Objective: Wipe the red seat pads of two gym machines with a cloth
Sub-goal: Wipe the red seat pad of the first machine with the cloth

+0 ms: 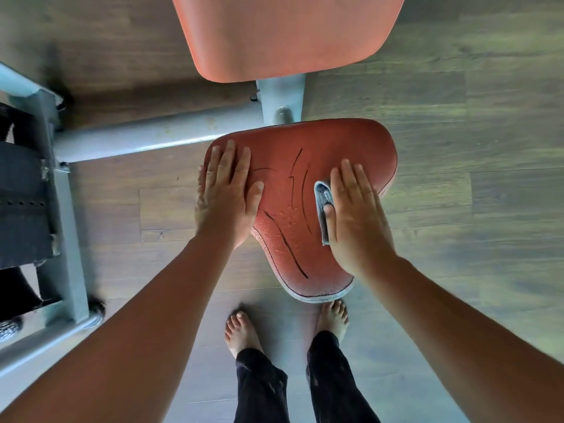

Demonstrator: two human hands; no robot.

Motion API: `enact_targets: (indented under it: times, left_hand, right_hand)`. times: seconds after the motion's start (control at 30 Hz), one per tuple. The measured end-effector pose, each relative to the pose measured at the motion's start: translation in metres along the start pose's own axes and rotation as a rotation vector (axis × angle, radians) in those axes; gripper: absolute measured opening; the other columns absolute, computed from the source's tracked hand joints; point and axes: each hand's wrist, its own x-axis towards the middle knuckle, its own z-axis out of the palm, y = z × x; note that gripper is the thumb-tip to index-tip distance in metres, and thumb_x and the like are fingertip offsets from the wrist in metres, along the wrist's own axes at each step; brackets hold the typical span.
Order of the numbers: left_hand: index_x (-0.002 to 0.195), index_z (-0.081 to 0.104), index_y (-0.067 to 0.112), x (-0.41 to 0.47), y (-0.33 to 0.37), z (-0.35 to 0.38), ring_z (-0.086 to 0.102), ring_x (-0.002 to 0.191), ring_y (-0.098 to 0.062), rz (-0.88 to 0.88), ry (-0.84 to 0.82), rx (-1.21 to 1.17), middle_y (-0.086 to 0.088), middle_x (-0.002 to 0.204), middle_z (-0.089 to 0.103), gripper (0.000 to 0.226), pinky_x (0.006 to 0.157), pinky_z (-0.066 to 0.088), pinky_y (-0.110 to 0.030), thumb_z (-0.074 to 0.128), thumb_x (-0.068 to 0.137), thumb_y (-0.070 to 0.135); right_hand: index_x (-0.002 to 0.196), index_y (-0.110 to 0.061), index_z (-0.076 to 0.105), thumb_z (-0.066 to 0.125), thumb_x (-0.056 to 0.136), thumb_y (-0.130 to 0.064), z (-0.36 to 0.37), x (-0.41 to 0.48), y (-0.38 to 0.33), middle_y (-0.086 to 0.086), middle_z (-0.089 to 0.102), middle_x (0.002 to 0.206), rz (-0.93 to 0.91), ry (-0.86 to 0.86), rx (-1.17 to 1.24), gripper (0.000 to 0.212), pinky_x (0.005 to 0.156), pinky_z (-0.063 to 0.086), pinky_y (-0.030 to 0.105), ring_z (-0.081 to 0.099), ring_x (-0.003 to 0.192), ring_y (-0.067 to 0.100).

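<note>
Grey-brown wooden plank flooring (457,148) lay under a gym machine with a pale grey metal frame (137,141), whose beam ran from the left toward the middle of the scene. At the centre sat the red padded seat pad (290,166), its textured surface marked by several thin dark cracks. The left hand (225,190) lay flat on the left part of the pad, fingers straight and together, holding nothing. The right hand (357,218) rested open on the right part, fingers straight, pressing a small folded grey-blue cloth (323,193) against the pad; the cloth showed just left of the palm, under the thumb. Farther off hung a larger smooth red back pad (283,35). Nearer, two bare feet (241,331) stood below dark trousers (262,386).
</note>
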Motion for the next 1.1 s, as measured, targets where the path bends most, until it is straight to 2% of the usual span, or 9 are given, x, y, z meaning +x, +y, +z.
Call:
enact_targets:
  times: [0.1,0.23,0.3,0.43,0.5,0.67,0.73,0.93,1.1]
  left_hand:
    - [0.163,0.019,0.024,-0.002,0.000,0.001,0.002,0.159,-0.025,0.000,0.017,-0.012,-0.003,0.172,0.009,0.065,0.128,0.005,-0.047,0.027,0.105,0.052]
    - [0.163,0.020,0.024,-0.001,0.000,0.002,0.002,0.159,-0.025,0.003,0.018,0.000,-0.003,0.172,0.010,0.065,0.128,0.003,-0.045,0.027,0.105,0.052]
    - [0.163,0.020,0.024,-0.001,0.000,0.002,0.002,0.159,-0.024,0.004,0.020,-0.007,-0.002,0.172,0.009,0.065,0.128,0.003,-0.045,0.028,0.105,0.052]
    - [0.163,0.021,0.025,-0.001,-0.001,0.003,0.003,0.159,-0.024,0.002,0.026,-0.027,-0.002,0.172,0.010,0.065,0.128,0.005,-0.047,0.029,0.104,0.052]
    - [0.163,0.019,0.025,-0.002,-0.001,0.003,0.002,0.159,-0.024,-0.003,0.017,-0.025,-0.002,0.172,0.009,0.065,0.128,0.003,-0.046,0.027,0.104,0.052]
    - [0.163,0.019,0.026,-0.001,0.001,0.002,0.001,0.159,-0.023,-0.021,0.013,-0.019,-0.001,0.172,0.008,0.065,0.128,0.003,-0.046,0.023,0.104,0.052]
    - [0.163,0.019,0.027,-0.001,0.001,0.003,0.001,0.159,-0.022,-0.023,0.015,-0.018,0.000,0.172,0.007,0.064,0.128,0.004,-0.046,0.024,0.104,0.052]
    - [0.163,0.019,0.026,-0.001,0.000,0.004,0.001,0.159,-0.022,-0.018,0.017,-0.016,0.000,0.172,0.007,0.064,0.128,0.004,-0.046,0.023,0.104,0.052]
    - [0.163,0.018,0.026,-0.001,0.002,0.000,0.001,0.159,-0.022,-0.024,-0.001,-0.029,0.000,0.172,0.008,0.064,0.128,0.004,-0.047,0.023,0.104,0.051]
  right_hand:
    - [0.161,-0.008,0.015,0.027,0.107,-0.029,-0.010,0.063,0.014,0.013,0.010,0.171,-0.032,0.011,-0.082,0.059,0.128,0.012,0.049,0.006,0.158,0.031]
    - [0.161,-0.008,0.009,0.030,0.107,-0.029,-0.018,0.133,0.002,0.014,0.006,0.171,0.075,-0.009,-0.108,0.062,0.127,0.014,0.049,0.005,0.158,0.032]
    - [0.162,-0.008,0.008,0.031,0.106,-0.027,-0.018,0.110,-0.015,0.014,0.005,0.171,0.028,-0.021,-0.078,0.063,0.127,0.013,0.050,0.003,0.158,0.033]
    - [0.160,-0.008,0.022,0.030,0.105,-0.028,-0.002,0.012,-0.024,0.012,0.019,0.169,-0.232,-0.008,-0.079,0.059,0.126,0.020,0.049,0.014,0.158,0.030]
    - [0.160,-0.009,0.024,0.029,0.106,-0.029,-0.004,0.023,-0.011,0.010,0.019,0.169,-0.279,-0.031,-0.076,0.058,0.126,0.018,0.048,0.016,0.157,0.029]
    - [0.161,-0.007,0.015,0.030,0.106,-0.028,-0.012,0.136,-0.016,0.014,0.013,0.170,-0.049,-0.027,-0.113,0.061,0.126,0.018,0.051,0.011,0.157,0.034]
    - [0.162,-0.008,0.011,0.029,0.106,-0.028,-0.010,0.139,-0.030,0.013,0.009,0.171,0.001,-0.033,-0.103,0.062,0.127,0.014,0.048,0.007,0.158,0.033]
    - [0.158,-0.007,0.029,0.028,0.104,-0.028,0.001,0.015,-0.033,0.013,0.023,0.168,-0.267,0.001,-0.083,0.058,0.125,0.023,0.051,0.020,0.156,0.031]
    - [0.160,-0.006,0.018,0.032,0.106,-0.028,-0.012,0.129,-0.031,0.016,0.016,0.169,-0.124,-0.031,-0.117,0.060,0.125,0.021,0.052,0.014,0.157,0.034]
